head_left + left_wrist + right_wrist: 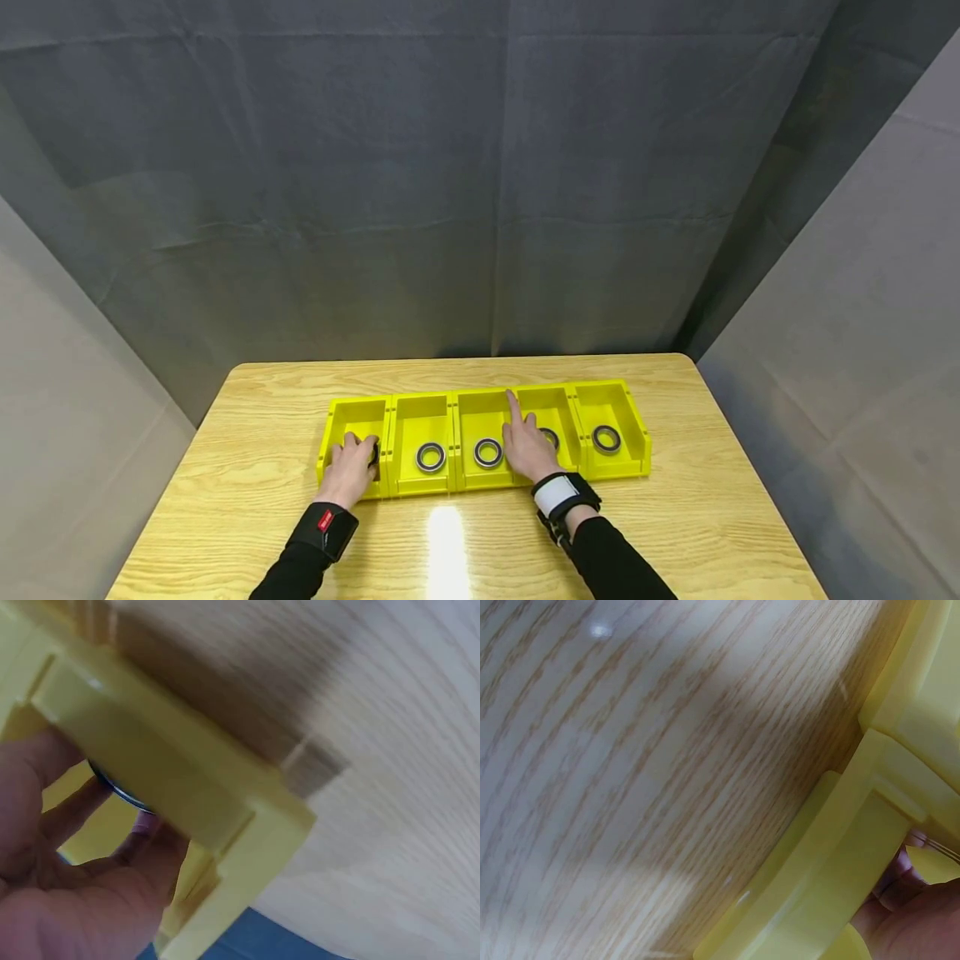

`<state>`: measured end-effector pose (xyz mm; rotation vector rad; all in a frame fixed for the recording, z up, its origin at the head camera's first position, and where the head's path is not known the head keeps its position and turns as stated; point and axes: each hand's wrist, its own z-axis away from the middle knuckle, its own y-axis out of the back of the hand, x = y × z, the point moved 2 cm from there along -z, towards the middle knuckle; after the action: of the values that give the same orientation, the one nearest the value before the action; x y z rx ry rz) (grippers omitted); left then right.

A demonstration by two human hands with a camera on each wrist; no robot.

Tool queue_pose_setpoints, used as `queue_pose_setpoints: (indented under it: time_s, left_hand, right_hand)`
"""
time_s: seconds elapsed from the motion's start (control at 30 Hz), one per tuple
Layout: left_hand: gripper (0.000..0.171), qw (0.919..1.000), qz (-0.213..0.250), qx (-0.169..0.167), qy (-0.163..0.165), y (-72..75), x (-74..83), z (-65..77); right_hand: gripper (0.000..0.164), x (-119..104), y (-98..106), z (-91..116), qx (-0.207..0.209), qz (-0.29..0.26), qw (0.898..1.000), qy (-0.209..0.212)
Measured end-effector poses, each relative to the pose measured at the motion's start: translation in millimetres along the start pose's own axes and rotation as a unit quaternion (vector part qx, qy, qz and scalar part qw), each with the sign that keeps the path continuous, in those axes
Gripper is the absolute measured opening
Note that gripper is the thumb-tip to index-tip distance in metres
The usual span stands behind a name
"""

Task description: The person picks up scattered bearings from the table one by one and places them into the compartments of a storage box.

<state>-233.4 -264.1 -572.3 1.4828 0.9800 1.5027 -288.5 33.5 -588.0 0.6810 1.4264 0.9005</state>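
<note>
Several yellow bins stand joined in a row. My left hand point(348, 471) reaches into the leftmost bin point(358, 408), its fingers round a ball bearing point(374, 454) at the bin's right side. In the left wrist view the front wall partly hides that bearing. My right hand point(531, 450) lies over the divider between the third and fourth bins, index finger point(514, 407) stretched straight toward the back rim. Beside it in the third bin lies a bearing point(488, 453); the hand partly covers another bearing point(552, 435) in the fourth.
Flat in the second bin is a bearing point(431, 457), and the rightmost bin holds one more bearing point(606, 439). The wooden table point(420, 550) extends in front of the row. A dark grey curtain point(375, 208) hangs behind it, with pale panels point(847, 400) at both sides.
</note>
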Motion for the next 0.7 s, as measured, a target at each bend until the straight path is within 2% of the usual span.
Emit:
queue_pose_setpoints:
  time_s: [0.2,0.33,0.4,0.5,0.6,0.7]
  left_hand:
    - [0.044,0.9988,-0.022,-0.033,0.029,-7.0,-0.3,-7.8]
    - [0.049,0.9989,-0.028,-0.025,0.026,-7.1,0.9,-3.8]
    - [0.050,0.9994,-0.034,-0.001,0.012,-7.4,0.8,1.5]
    - [0.047,0.9974,-0.043,0.053,-0.022,-9.3,1.1,8.4]
    - [0.044,0.9911,-0.053,0.107,-0.060,-11.3,3.2,13.5]
    - [0.042,0.9832,-0.060,0.146,-0.091,-13.5,5.3,17.6]
  right_hand:
    - [0.061,-0.1,-1.2,-0.1,-0.002,0.003,1.000,0.000]
    - [0.061,0.0,-1.1,0.0,0.001,0.004,1.000,0.002]
    - [0.061,0.0,-1.0,0.3,0.000,0.006,1.000,0.003]
    - [0.061,-0.6,0.3,0.7,-0.001,0.007,1.000,0.003]
    - [0.061,-0.8,1.5,0.8,-0.003,0.006,1.000,0.003]
    - [0.061,-0.2,2.0,0.6,-0.002,0.005,1.000,0.005]
